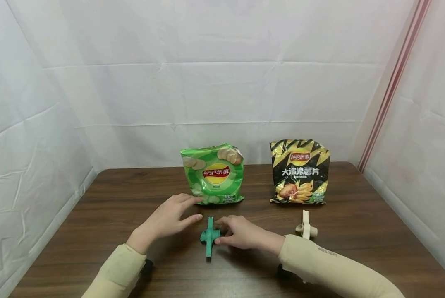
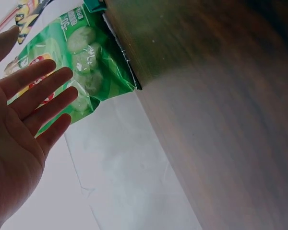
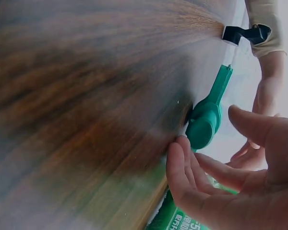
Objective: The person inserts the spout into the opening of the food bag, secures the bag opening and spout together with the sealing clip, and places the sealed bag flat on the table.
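A green bag clip [image 1: 209, 236] with a round spout-like part at its middle lies on the table between the two hands. My right hand [image 1: 241, 232] is at the clip's right side, thumb and fingers apart; in the right wrist view the fingertips [image 3: 182, 143] come close beside the round part, and I cannot tell whether they touch. My left hand [image 1: 170, 217] hovers left of the clip with its fingers spread, holding nothing. Just behind it stands a green chip bag [image 1: 222, 176], which in the left wrist view [image 2: 86, 62] is partly covered by the fingers.
To the right, a black and yellow chip bag [image 1: 300, 171] stands upright at the back. A cream bag clip [image 1: 306, 227] lies in front of it, near the right sleeve. White sheeting [image 1: 222, 95] surrounds the brown wooden table [image 1: 125, 186] at back and sides.
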Tool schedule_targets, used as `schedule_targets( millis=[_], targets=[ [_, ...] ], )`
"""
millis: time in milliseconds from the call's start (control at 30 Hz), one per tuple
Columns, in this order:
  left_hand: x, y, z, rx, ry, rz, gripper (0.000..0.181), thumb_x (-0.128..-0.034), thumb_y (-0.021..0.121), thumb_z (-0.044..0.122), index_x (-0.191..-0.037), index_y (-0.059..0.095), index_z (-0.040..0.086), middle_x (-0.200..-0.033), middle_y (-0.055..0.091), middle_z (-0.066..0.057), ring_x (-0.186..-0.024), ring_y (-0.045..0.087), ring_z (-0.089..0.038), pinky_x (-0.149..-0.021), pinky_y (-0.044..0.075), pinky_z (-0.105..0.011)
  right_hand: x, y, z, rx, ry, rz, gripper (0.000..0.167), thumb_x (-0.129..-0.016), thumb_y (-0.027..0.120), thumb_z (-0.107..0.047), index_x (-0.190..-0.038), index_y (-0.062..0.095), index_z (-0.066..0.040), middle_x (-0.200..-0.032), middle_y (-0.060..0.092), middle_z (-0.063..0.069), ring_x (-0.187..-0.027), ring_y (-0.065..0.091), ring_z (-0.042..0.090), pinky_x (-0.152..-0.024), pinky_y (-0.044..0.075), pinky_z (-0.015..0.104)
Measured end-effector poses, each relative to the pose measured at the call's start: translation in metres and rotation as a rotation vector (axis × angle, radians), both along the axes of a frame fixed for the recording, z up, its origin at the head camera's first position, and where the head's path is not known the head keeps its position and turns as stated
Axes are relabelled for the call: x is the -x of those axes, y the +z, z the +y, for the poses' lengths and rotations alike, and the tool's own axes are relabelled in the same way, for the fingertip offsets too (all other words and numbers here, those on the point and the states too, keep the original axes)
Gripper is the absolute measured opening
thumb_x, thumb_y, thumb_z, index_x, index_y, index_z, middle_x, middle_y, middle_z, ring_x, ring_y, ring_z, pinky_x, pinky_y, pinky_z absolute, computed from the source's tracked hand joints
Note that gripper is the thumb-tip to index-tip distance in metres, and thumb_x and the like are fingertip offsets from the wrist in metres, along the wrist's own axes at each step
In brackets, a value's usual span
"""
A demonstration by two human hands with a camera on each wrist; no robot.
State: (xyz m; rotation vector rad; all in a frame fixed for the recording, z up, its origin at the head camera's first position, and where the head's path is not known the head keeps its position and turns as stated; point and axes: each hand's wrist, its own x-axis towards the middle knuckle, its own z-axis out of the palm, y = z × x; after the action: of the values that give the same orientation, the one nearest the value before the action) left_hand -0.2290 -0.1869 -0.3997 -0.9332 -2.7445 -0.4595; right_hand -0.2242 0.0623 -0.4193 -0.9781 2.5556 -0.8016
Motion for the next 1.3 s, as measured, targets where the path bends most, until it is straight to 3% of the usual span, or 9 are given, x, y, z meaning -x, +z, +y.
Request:
schedule_targets(
  millis=[500, 1300],
  targets=[
    [0.0007, 0.0008, -0.0006, 0.01, 0.009, 0.007, 0.049, -0.0927, 0.055, 0.047, -0.131, 0.057, 0.018, -0.124, 0.061, -0.003, -0.117, 0.056, -0.023, -0.098, 0.043, -0.046, 0.0012, -0.0022, -0.0031, -0.005, -0.087, -0.052, 0.023, -0.085, 0.071, -0.025, -0.103, 0.07, -0.012, -0.084, 0.066, -0.006, -0.072, 0.056, 0.002, -0.066, 0.046, 0.021],
    [-0.0011, 0.0037, -0.0036, -0.006, -0.002, 0.044, 0.051, -0.0927, 0.054, 0.049, -0.131, 0.057, 0.015, -0.125, 0.061, -0.005, -0.117, 0.056, -0.026, -0.098, 0.043, -0.047, -0.0026, -0.0019, -0.0062, 0.014, -0.159, -0.159, 0.022, -0.084, 0.073, -0.025, -0.099, 0.065, -0.011, -0.087, 0.065, -0.003, -0.077, 0.059, 0.007, -0.069, 0.048, 0.025]
  ],
)
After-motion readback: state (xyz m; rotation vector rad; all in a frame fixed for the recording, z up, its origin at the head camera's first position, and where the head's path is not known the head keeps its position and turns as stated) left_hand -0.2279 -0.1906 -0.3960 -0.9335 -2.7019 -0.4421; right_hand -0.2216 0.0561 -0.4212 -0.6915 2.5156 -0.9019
